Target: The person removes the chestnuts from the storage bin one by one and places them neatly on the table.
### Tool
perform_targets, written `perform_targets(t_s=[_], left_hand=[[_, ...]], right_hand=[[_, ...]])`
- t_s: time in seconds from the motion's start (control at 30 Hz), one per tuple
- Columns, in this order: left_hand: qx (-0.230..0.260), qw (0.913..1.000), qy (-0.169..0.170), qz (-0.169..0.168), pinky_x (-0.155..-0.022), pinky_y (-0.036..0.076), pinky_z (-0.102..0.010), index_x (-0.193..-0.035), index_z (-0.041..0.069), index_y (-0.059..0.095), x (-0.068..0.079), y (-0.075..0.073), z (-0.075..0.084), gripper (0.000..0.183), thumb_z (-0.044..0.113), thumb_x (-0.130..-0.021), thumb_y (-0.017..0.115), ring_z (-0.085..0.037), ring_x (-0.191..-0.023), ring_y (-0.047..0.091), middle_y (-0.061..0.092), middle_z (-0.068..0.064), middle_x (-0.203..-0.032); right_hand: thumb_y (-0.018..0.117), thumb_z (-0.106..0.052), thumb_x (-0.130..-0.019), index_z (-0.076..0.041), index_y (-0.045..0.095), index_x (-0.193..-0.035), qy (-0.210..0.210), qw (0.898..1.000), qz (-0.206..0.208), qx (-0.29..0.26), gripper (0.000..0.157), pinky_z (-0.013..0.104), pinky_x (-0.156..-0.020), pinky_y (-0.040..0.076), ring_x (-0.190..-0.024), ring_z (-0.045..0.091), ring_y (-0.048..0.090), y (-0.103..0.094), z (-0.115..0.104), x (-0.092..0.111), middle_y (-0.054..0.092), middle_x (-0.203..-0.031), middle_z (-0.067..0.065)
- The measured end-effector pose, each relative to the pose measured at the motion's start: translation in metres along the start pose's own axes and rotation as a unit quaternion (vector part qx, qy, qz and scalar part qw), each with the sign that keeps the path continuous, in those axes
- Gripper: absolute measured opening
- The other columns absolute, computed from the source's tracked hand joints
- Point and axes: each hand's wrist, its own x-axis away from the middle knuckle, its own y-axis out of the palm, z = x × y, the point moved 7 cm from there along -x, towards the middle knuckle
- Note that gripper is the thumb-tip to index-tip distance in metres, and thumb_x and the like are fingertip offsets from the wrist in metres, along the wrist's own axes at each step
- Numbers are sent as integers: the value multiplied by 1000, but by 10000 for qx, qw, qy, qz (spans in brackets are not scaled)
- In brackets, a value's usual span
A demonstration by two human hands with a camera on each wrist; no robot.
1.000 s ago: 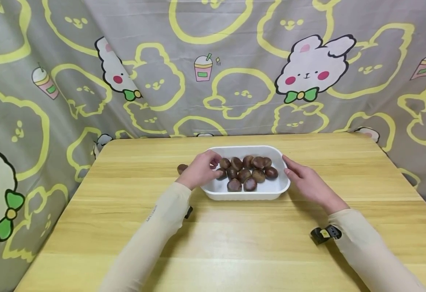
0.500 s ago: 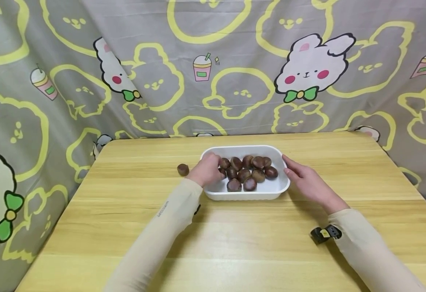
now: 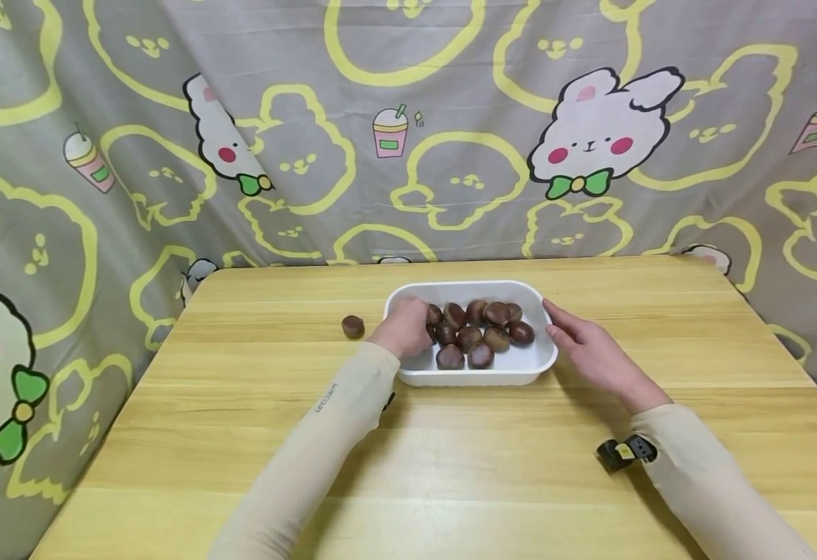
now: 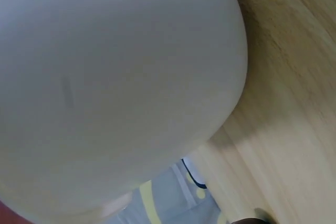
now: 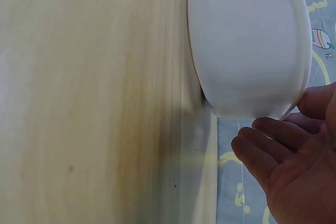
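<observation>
A white plastic tray (image 3: 474,378) holds several brown chestnuts (image 3: 481,355). My left hand (image 3: 403,330) reaches over its left end, fingers curled down around a chestnut that is mostly hidden behind them. The left wrist view is filled by the tray's pale outer wall (image 4: 121,77); the fingers do not show there. At the opposite end, my right hand (image 3: 585,342) touches the rim with extended fingers and thumb. In the right wrist view, its fingertips (image 5: 262,124) meet the tray's end wall (image 5: 247,56). One chestnut (image 3: 353,327) lies on the table left of the tray.
The wooden table (image 3: 478,474) runs back to a grey curtain (image 3: 464,93) with yellow outlines and rabbit drawings. A black wrist camera (image 3: 615,454) is strapped below the right sleeve. The tray stands toward the table's far edge.
My left hand has moved right and down into the tray's left end, covering a chestnut there and uncovering the loose one on the table. My right hand and the tray stay in place.
</observation>
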Motion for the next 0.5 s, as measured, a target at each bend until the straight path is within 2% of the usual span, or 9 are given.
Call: perform_targets(t_s=[0.17,0.3,0.43,0.5], left_hand=[[-49,10000,55,4,-65,50,-28,-67,8,61,1,1,1,20,-7,-74,72,-21,-73,57,61,-5,-75],[-2,9998,189,-85,-64,49,-28,-67,7,61,3,1,4,19,-7,-74,71,-21,-71,56,59,-4,-72],[325,9991,236,-148,-62,49,-27,-69,6,61,7,-4,5,17,-5,-76,72,-18,-68,55,58,-3,-69],[471,9984,284,-88,-64,49,-27,-72,6,64,11,-9,5,14,-3,-78,73,-17,-70,56,60,-3,-73]], right_hand=[[40,-26,-108,-3,26,-154,-17,10000,-16,-11,53,57,-110,24,-138,44,27,0,-3,1,29,-153,24],[39,-27,-108,-4,25,-154,35,10000,-42,10,53,58,-110,23,-139,45,26,0,-2,1,28,-153,23],[39,-28,-108,-6,25,-155,66,9999,5,103,53,58,-111,23,-139,44,26,0,1,0,28,-154,22],[40,-28,-108,-7,26,-155,42,9999,44,121,53,58,-111,23,-139,43,26,0,2,-1,29,-154,21]])
